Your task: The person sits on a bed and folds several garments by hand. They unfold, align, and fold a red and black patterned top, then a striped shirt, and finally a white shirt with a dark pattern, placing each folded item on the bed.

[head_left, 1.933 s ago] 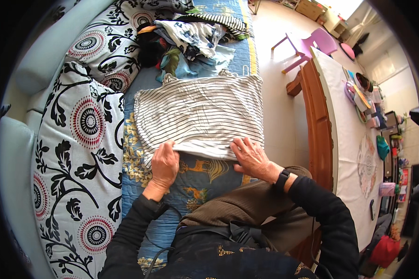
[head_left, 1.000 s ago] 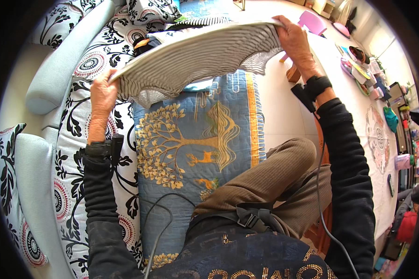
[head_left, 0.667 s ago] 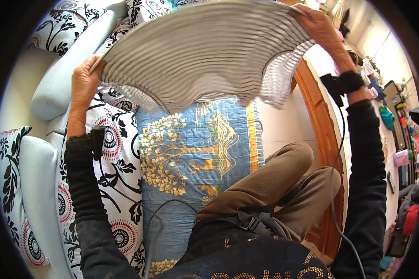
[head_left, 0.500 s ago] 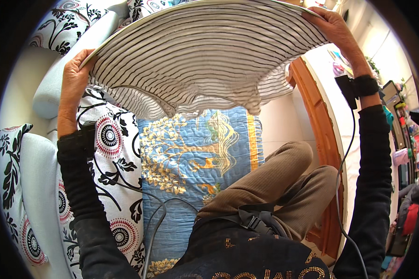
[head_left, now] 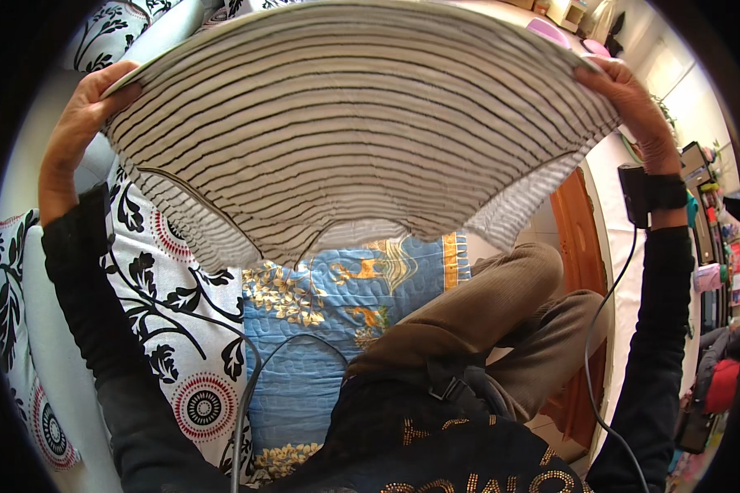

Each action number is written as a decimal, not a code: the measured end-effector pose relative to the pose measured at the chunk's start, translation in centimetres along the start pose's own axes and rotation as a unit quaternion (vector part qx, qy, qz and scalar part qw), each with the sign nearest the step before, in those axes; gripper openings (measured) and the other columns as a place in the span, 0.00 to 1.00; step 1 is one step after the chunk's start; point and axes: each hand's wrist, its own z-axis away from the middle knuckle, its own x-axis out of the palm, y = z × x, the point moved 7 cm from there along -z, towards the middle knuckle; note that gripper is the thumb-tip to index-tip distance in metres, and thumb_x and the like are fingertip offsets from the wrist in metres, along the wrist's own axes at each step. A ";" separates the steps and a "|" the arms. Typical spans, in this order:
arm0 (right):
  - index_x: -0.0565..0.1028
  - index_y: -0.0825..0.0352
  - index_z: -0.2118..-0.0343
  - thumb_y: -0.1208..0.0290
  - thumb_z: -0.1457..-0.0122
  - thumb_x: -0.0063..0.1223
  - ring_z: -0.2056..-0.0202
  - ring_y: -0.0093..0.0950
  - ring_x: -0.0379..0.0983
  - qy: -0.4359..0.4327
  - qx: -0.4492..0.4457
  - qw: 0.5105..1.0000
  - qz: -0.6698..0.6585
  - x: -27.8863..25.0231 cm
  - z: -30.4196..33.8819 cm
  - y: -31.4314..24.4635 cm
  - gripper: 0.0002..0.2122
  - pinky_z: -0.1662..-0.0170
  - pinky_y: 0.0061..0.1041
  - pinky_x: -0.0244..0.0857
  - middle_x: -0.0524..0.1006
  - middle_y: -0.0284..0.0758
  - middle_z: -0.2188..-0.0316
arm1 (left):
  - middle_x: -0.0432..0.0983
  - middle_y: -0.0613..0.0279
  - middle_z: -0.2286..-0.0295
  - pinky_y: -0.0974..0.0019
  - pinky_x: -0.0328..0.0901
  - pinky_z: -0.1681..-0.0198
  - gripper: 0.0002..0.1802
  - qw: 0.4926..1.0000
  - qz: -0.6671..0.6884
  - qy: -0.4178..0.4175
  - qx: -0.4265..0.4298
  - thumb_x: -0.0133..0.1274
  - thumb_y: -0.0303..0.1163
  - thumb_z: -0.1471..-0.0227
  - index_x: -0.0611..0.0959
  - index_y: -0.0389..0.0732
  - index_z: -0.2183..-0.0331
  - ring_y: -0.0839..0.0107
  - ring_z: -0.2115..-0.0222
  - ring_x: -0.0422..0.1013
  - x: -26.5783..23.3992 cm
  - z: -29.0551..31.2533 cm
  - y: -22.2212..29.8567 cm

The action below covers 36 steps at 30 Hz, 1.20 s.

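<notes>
A thin white shirt with dark stripes (head_left: 353,131) hangs spread out in the air between my hands. My left hand (head_left: 90,107) is closed on one end of its pale upper edge, thumb on the near side. On the opposite end, my right hand (head_left: 621,86) pinches the same edge. The cloth is stretched wide and bows upward in the middle. Its lower part droops in loose folds, with a curved seam showing at the left. Part of the blue quilted cover beneath is hidden by it.
I sit on a blue quilted cover (head_left: 296,394) with yellow patterns. Left of it lie a white floral sofa cover (head_left: 173,329) and grey armrest. At the right stand a brown wooden table frame (head_left: 580,238) and crowded shelves. Cables (head_left: 588,370) run along both my arms.
My hands have moved farther apart, the left outward and up, the right outward and down. The shirt is pulled wider, and its folds hang lower and closer to me.
</notes>
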 end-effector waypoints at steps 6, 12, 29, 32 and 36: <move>0.81 0.65 0.61 0.61 0.42 0.68 0.69 0.17 0.76 0.016 0.154 0.985 -0.075 6.1 -5.9 15.0 0.13 0.64 0.18 0.70 0.81 0.26 0.69 | 0.78 0.72 0.69 0.70 0.66 0.58 0.11 0.994 -0.006 -0.086 -0.066 0.62 0.32 0.46 0.84 0.37 0.61 0.79 0.66 0.70 7.8 -13.2 -12.8; 0.83 0.59 0.59 0.43 0.46 0.66 0.60 0.23 0.75 0.059 0.327 0.938 -0.096 14.9 -8.2 28.5 0.23 0.55 0.29 0.69 0.82 0.29 0.63 | 0.72 0.79 0.79 0.72 0.59 0.73 0.03 0.968 0.104 -0.042 -0.226 0.64 0.27 0.55 0.87 0.41 0.73 0.82 0.78 0.62 22.9 -18.5 -29.5; 0.78 0.68 0.60 0.60 0.40 0.65 0.69 0.26 0.80 0.067 0.278 0.930 -0.232 15.1 -7.7 26.9 0.15 0.59 0.29 0.78 0.81 0.34 0.68 | 0.80 0.69 0.73 0.73 0.67 0.71 0.11 0.918 0.211 0.254 -0.218 0.63 0.33 0.44 0.86 0.34 0.65 0.81 0.76 0.71 23.4 -14.1 -28.6; 0.79 0.68 0.60 0.62 0.40 0.65 0.69 0.25 0.79 0.049 0.271 0.916 -0.292 15.2 -7.8 23.9 0.14 0.60 0.29 0.78 0.81 0.33 0.69 | 0.80 0.69 0.73 0.73 0.67 0.72 0.13 0.903 0.278 0.241 -0.223 0.59 0.36 0.40 0.86 0.34 0.65 0.81 0.76 0.71 22.1 -13.4 -24.1; 0.80 0.69 0.60 0.66 0.40 0.66 0.69 0.23 0.80 0.061 0.260 0.884 -0.383 17.8 -7.9 19.6 0.12 0.61 0.28 0.79 0.82 0.32 0.69 | 0.81 0.68 0.70 0.75 0.69 0.72 0.13 0.870 0.368 0.249 -0.213 0.60 0.37 0.39 0.85 0.38 0.60 0.81 0.74 0.74 23.5 -12.2 -18.1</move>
